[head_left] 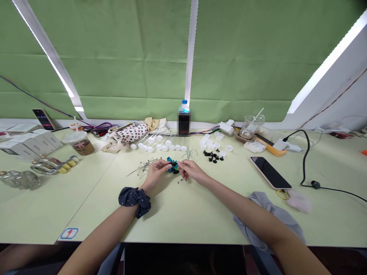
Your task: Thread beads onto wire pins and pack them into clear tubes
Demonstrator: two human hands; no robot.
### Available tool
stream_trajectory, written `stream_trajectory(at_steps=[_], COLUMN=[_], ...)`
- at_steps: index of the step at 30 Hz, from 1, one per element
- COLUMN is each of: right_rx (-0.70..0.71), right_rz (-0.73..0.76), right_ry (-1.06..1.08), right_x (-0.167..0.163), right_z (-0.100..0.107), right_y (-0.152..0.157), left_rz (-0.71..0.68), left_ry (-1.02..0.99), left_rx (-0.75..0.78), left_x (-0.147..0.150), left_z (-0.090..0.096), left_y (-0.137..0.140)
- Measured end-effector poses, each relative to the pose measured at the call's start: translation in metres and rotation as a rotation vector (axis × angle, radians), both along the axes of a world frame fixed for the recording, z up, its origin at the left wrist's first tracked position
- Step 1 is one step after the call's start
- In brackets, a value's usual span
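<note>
My left hand, with a dark dotted scrunchie on its wrist, pinches a small black part at the middle of the table. Just right of it, my right hand is closed with its fingertips together close to that part; what they hold is too small to tell. A small heap of blue and green pieces lies by the fingertips, partly covered by my hands. Several tiny metallic bits rest below my right hand. Thin metal wires lie left of my left hand, more bent wires behind my right.
White-capped clear tubes, loose white caps and black plug-like pieces lie behind my hands. A bottle stands farther back. Right are a phone, black cable and grey cloth; left is a drink cup.
</note>
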State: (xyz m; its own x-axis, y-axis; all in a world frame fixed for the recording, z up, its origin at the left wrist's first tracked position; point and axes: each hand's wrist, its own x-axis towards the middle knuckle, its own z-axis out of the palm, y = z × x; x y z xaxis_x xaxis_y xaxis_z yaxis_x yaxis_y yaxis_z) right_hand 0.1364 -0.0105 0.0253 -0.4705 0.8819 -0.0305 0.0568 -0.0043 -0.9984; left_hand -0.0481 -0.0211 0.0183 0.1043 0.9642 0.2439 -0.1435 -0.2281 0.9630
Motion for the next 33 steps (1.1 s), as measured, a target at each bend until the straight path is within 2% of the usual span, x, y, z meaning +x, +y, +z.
stream_trajectory(at_steps=[11, 33], right_rx=[-0.001, 0.003], right_rz=[-0.051, -0.021], right_ry=[0.017, -0.013], right_x=[0.0009, 0.0006], right_z=[0.0024, 0.0023], right_y=[0.0008, -0.0023], left_rz=[-0.020, 0.029], left_ry=[0.014, 0.029], left_rx=[0.008, -0.001], left_x=[0.0019, 0.0015], left_z=[-0.0038, 0.0034], left_y=[-0.0020, -0.0027])
